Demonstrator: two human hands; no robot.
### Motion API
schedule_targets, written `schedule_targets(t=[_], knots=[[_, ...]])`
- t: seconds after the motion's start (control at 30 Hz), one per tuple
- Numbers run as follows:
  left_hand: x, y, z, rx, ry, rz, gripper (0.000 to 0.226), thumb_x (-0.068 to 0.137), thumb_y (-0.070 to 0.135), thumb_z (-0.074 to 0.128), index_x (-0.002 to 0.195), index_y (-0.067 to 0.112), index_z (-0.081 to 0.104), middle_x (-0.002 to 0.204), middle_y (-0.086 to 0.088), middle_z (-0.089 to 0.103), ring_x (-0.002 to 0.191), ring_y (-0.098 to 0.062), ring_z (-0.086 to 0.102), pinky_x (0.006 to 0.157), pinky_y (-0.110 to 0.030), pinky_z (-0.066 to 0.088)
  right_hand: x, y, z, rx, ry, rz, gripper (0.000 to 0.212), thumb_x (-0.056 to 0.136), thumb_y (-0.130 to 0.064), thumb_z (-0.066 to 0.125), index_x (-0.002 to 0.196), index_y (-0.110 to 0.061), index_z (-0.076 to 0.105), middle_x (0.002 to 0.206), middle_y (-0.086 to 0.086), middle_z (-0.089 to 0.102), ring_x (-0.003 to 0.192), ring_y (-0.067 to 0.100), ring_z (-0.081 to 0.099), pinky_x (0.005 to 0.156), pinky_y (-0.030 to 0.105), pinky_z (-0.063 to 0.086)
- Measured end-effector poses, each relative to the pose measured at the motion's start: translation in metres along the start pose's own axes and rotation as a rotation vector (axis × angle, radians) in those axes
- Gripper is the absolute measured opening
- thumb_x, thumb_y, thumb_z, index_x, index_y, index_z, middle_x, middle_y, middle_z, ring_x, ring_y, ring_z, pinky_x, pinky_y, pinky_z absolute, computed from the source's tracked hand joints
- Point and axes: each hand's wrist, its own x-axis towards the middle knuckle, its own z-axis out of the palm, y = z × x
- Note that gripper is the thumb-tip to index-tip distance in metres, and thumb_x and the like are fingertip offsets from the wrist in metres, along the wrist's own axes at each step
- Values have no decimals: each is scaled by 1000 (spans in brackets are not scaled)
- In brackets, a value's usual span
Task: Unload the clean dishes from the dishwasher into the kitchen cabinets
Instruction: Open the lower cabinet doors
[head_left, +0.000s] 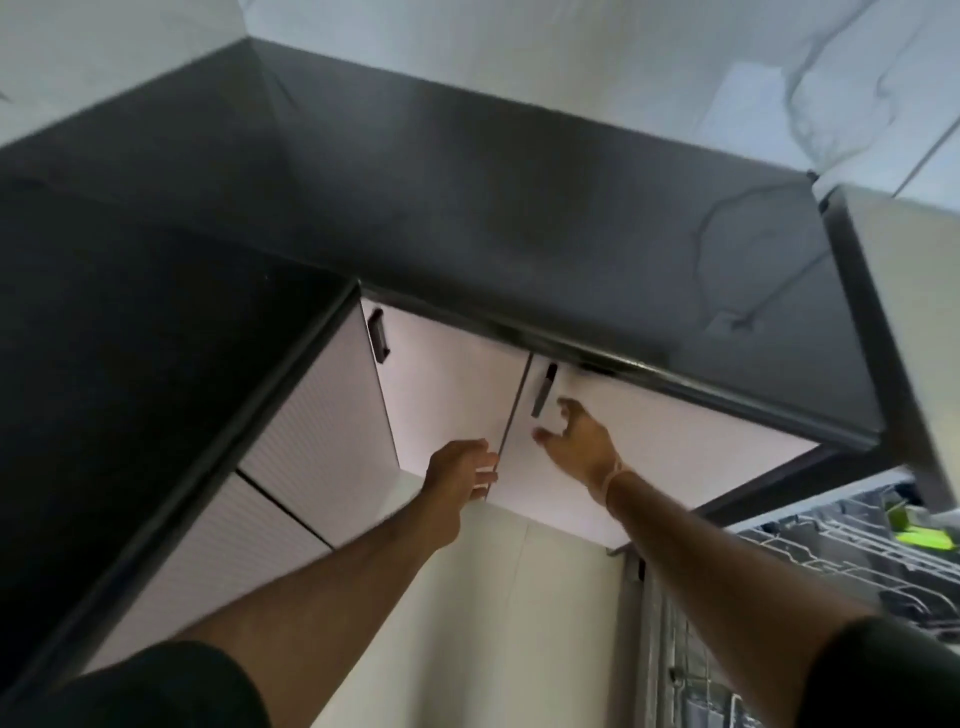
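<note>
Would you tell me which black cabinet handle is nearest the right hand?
The black bar handle just right of the door gap; the other handle sits farther left.

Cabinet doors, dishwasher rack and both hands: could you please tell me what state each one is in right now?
Left cabinet door: shut.
Right cabinet door: shut or barely ajar, cannot tell.
Left hand: fingertips at the seam between the doors; grip unclear.
Right hand: open, beside the black handle, not gripping it.
Dishwasher rack: pulled out, something green in it.
</note>
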Motion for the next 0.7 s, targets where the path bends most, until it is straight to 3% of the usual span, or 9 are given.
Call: schedule_targets(t=[0.07, 0.2, 0.3, 0.43, 0.5, 0.63, 0.7], knots=[[20, -13, 10, -74, -37, -28, 31, 99, 31, 55, 124, 13, 60, 126, -8, 65, 112, -28, 63, 98, -41, 48, 20, 11, 9, 164, 24, -41, 65, 90, -25, 66, 147, -22, 36, 149, 3, 44, 134, 25, 44, 112, 40, 38], [56, -34, 25, -218, -84, -90, 52, 99, 42, 54, 141, 12, 49, 141, -8, 53, 123, -30, 56, 105, -43, 45, 49, 21, 30, 376, 58, -95, 47, 90, -19, 65, 134, -24, 48, 136, 0, 56, 123, 23, 54, 107, 42, 43], [74, -49, 33, -335, -85, -128, 59, 99, 46, 52, 147, 13, 41, 150, -13, 44, 129, -34, 52, 103, -43, 42, 44, 32, 34, 321, 94, -185, 35, 95, -19, 58, 130, -21, 51, 128, -1, 59, 115, 22, 58, 100, 33, 47], [93, -75, 40, -503, -82, -185, 64, 99, 48, 50, 148, 9, 34, 152, -18, 37, 131, -38, 49, 108, -46, 42, 15, 46, 41, 172, 158, -238, 24, 98, -34, 53, 116, -20, 58, 119, 0, 67, 105, 23, 64, 94, 39, 53], [99, -91, 45, -625, -122, -221, 61, 99, 48, 48, 144, 8, 38, 145, -19, 46, 123, -37, 57, 102, -48, 49, -8, 55, 45, 116, 182, -237, 28, 97, -41, 51, 113, -20, 60, 115, -1, 69, 101, 21, 66, 91, 38, 54], [91, -121, 49, -804, -158, -264, 51, 101, 39, 46, 142, 9, 48, 138, -19, 56, 109, -29, 65, 68, -40, 60, -52, 77, 48, 129, 188, -253, 25, 98, -40, 51, 111, -21, 60, 104, -7, 68, 92, 15, 64, 86, 28, 53], [80, -139, 50, -784, -106, -297, 46, 98, 29, 48, 137, 6, 53, 137, -21, 57, 111, -29, 64, 72, -40, 62, -71, 89, 51, 131, 188, -253, 19, 98, -37, 51, 107, -21, 59, 97, -8, 66, 86, 13, 62, 81, 23, 50]])
